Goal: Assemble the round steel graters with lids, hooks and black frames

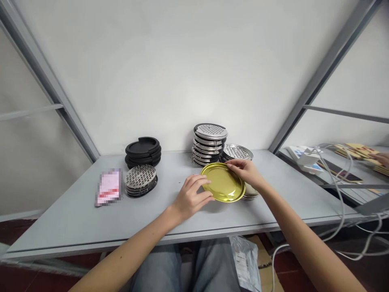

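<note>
bare L hand (pixel 192 197), bare R hand (pixel 245 170), bare forearms (pixel 316 247), faded blue jeans (pixel 212 267) w/ pale creases

my left hand (pixel 191 198) on the near edge of a gold round metal lid (pixel 223 182), my right hand (pixel 245 171) holding its far rim, stacked perforated steel grater plates (pixel 209 140) just behind, black plastic rings (pixel 142 148) further left on a grey table (pixel 60 219)

An assembly workshop: a grey metal-framed workbench (pixel 69 215) with stacked grater plates (pixel 209 142).
</note>
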`<action>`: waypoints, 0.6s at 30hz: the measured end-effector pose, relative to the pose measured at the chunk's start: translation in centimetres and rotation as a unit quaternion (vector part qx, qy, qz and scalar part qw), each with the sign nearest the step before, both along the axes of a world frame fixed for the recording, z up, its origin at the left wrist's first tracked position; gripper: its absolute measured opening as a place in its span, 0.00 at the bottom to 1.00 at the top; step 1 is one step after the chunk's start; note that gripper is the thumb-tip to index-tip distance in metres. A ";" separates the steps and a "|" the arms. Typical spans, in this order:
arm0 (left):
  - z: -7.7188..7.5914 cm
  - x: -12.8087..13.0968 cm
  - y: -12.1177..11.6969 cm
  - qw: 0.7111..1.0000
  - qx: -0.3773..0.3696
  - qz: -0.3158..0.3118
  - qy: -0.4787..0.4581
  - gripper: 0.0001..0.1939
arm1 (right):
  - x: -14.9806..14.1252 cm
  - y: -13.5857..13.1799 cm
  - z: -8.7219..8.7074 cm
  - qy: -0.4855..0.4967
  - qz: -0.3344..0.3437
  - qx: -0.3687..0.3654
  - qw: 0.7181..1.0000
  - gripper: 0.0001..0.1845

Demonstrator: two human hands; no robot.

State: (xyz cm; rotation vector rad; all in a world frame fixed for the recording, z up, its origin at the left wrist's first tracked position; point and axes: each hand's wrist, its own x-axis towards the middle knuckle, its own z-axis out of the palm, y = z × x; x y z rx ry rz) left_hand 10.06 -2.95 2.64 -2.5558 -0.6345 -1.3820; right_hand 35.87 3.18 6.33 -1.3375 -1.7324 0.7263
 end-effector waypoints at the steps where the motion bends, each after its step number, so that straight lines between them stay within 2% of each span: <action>1: -0.1 1.3 0.5 1.000 -0.019 -0.008 -0.001 0.06 | 1.1 0.2 0.0 -0.004 -0.009 -0.007 1.000 0.22; 5: -0.5 5.9 2.2 0.995 -0.099 -0.031 -0.011 0.10 | 4.6 0.7 -0.7 0.017 -0.068 0.005 0.998 0.26; 9: -1.3 8.8 3.5 0.989 -0.145 -0.032 -0.021 0.08 | 6.7 1.1 -2.2 0.080 -0.143 0.015 0.986 0.27; 11: -1.7 9.6 4.0 0.988 -0.154 -0.031 -0.007 0.08 | 7.3 1.3 -3.2 0.105 -0.161 0.006 0.981 0.27; 14: -2.3 10.3 4.7 0.986 -0.162 -0.027 0.026 0.08 | 7.8 1.7 -4.4 0.124 -0.153 -0.013 0.980 0.27; 18: -3.1 10.6 5.0 0.981 -0.191 -0.014 0.015 0.08 | 7.8 1.9 -5.4 0.140 -0.143 -0.027 0.979 0.28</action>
